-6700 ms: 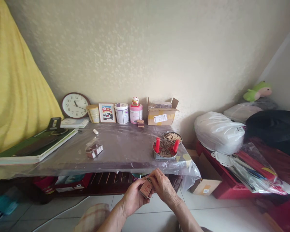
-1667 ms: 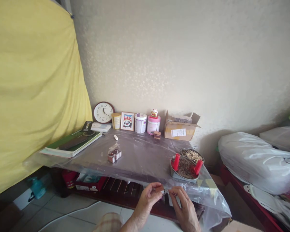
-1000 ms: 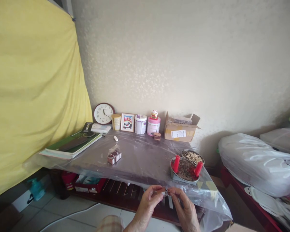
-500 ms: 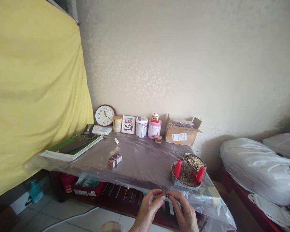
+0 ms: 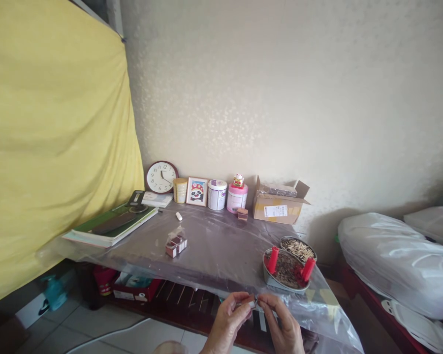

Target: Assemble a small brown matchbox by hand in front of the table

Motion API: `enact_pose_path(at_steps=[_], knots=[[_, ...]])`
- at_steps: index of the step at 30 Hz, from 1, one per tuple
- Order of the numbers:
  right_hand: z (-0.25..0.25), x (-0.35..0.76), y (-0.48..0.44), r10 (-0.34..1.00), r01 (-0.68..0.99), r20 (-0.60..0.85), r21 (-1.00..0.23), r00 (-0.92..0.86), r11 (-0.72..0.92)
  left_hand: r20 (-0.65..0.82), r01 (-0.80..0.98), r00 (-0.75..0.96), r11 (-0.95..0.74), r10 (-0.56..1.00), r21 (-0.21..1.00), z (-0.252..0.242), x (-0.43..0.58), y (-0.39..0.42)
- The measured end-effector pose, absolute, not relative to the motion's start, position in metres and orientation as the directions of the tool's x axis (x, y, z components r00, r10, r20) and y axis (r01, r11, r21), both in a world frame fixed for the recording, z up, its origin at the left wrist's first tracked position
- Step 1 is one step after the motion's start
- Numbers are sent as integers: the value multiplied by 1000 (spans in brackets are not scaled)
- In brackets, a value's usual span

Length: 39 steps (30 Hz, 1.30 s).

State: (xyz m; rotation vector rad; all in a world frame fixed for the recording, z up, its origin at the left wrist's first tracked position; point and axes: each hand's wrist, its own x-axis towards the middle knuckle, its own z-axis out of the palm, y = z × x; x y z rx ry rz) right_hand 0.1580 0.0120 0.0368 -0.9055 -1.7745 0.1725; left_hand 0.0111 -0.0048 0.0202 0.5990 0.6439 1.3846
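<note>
Left hand [image 5: 227, 319] pinching small matchbox [image 5: 246, 300] at near table edge [image 5: 192, 278], long axis roughly left-right. Right hand [image 5: 282, 327] fingertips pressed together at box's right end, contents of pinch too small to tell. Both hands touching box. Candle dish [image 5: 285, 269] just beyond, to far right.

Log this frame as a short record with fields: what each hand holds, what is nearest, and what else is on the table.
left hand: pinches a small matchbox at its left end
right hand: fingers meet the matchbox's right end; whether a match is held, too small to tell
nearest: metal dish holding two red candles
behind it: bowl of matchsticks
table: plastic-covered; matchbox pack, books
back row: clock, cardboard box
</note>
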Motion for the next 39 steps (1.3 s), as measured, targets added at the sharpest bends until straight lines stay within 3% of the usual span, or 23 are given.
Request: enact_pose_path(at_steps=[10, 19, 32, 39], knots=[[27, 162, 15, 683, 479, 723, -567, -100, 670, -14, -644, 70, 56, 997, 763, 10, 10, 0], [38, 157, 9, 622, 439, 764, -506, -171, 742, -39, -642, 17, 41, 999, 766, 11, 13, 0], [27, 160, 5, 673, 505, 739, -566, -40, 651, -44, -623, 97, 95, 994, 777, 32, 15, -5], [57, 164, -5, 643, 545, 761, -577, 88, 608, -14, -569, 97, 67, 995, 819, 58, 16, -13]])
